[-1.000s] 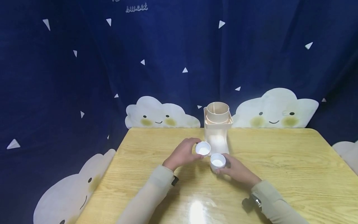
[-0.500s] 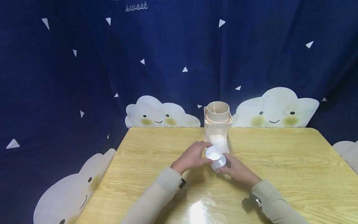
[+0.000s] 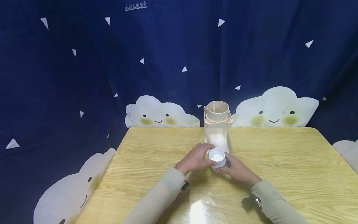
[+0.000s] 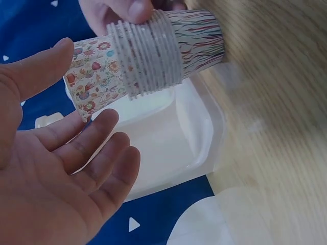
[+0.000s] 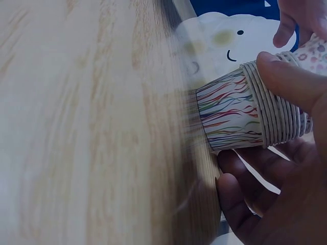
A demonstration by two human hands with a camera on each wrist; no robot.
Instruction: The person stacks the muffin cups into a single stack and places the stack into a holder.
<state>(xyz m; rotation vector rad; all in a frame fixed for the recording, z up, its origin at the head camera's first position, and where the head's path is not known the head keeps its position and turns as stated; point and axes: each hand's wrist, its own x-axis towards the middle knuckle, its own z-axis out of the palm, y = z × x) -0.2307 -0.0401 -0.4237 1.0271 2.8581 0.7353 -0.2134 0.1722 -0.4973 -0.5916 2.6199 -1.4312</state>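
A stack of paper cups (image 5: 230,112) stands near the middle of the table, its lowest cup printed with coloured wavy lines and several rims layered above. Gripping the stack from the right side is my right hand (image 3: 237,169), thumb on the rims in the right wrist view. A floral paper cup (image 4: 99,71) sits mouth up in the top of the stack. My left hand (image 3: 195,158) holds this cup at its upper rim between thumb and fingers. The cup's white inside (image 3: 216,154) shows in the head view.
Just behind the cups stands a cream plastic holder (image 3: 218,125) with a round tube (image 3: 217,112) in its top. The wooden table (image 3: 156,140) ends at a dark blue curtain (image 3: 167,40) with white clouds.
My left hand has carried the floral cup right, from beside the stack to over it, then down into its top. My right hand has stayed in place on the stack.
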